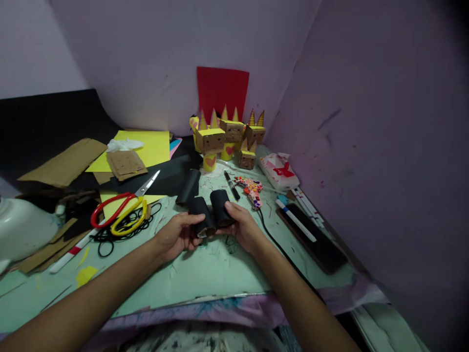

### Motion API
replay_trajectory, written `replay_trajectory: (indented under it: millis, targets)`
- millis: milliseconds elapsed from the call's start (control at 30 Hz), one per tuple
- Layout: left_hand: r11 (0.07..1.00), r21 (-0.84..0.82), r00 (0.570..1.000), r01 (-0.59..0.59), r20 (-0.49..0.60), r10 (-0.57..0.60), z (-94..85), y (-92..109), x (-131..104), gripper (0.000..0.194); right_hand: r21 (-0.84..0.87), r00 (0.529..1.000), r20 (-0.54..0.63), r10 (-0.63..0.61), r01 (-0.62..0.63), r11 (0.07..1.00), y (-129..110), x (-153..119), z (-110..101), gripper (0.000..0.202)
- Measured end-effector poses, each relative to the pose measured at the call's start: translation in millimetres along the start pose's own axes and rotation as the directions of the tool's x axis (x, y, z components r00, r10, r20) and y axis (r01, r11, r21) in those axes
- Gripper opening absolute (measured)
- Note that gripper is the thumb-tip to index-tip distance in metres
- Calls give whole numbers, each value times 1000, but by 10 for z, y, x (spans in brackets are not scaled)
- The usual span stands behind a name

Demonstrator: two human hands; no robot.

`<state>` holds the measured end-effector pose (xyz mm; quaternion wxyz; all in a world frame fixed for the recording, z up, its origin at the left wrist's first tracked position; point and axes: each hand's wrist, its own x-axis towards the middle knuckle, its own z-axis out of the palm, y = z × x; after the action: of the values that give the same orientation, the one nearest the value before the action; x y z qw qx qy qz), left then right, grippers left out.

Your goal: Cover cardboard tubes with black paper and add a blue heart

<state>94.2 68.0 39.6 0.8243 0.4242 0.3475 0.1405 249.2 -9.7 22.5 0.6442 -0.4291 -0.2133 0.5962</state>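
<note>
My left hand (179, 233) is closed around a black paper-covered cardboard tube (202, 216), its thumb lying on top. A second black tube (220, 207) is gripped in my right hand (240, 222), thumb on its upper side. The two tubes are held side by side above the table, their lower ends close together. Just behind them a third black tube (188, 187) rests on the table. A black pen (231, 185) and a hot glue gun (251, 190) with a colourful pattern lie beyond my right hand. Some fingers are hidden beneath the tubes.
Scissors (124, 208) with red and yellow handles lie on black cord at left. Cardboard box-headed figures (210, 142) stand at the back before a red sheet (223, 90). A phone (311, 237), markers and a tissue pack (279, 171) line the right side, near the wall.
</note>
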Motion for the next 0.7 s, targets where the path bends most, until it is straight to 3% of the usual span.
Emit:
replay_trajectory:
  millis: [333,533,700]
  targets:
    - [1000,4,1000,2,6,-2,-11,-4,15,14,179,989,43,140,-146,973,-115,74,-100,47]
    - [1000,18,1000,-18,14,17,-8,-28,20,11,202,994,-48,-94,102,974,-34,107,-109,12]
    - [1000,8,1000,-10,11,9,-6,-20,7,13,146,927,-171,-334,359,922,-40,107,-116,32]
